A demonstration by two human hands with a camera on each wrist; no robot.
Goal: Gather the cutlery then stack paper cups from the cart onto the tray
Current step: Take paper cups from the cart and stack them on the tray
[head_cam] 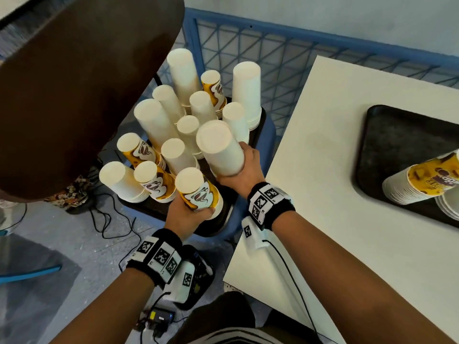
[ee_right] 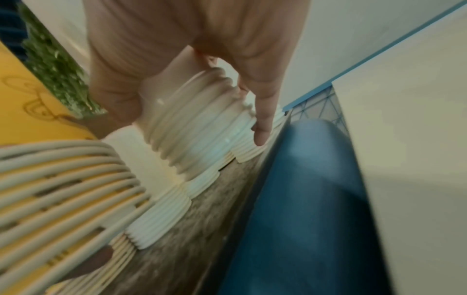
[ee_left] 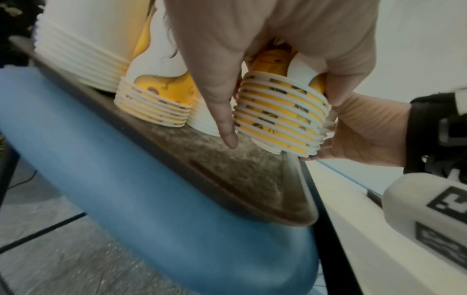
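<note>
With my left hand point(head_cam: 185, 216) clamped round the yellow-printed cup stack point(head_cam: 197, 188) and my right hand point(head_cam: 244, 167) round the white cup stack point(head_cam: 219, 148), both at the cart tray's point(ee_left: 227, 173) 5 o'clock corner, I'd lift straight up, clearing neighbouring stacks.

Bare forearms, black wristbands point(head_cam: 159, 254) with square black-and-white markers, white wrist camera housings point(head_cam: 252, 233), cables

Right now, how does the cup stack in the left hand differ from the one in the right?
The left hand holds a yellow printed stack; the right hand holds a plain white stack. The white stack looks wider. Both are upside down, tilted, held near their rims.
</note>
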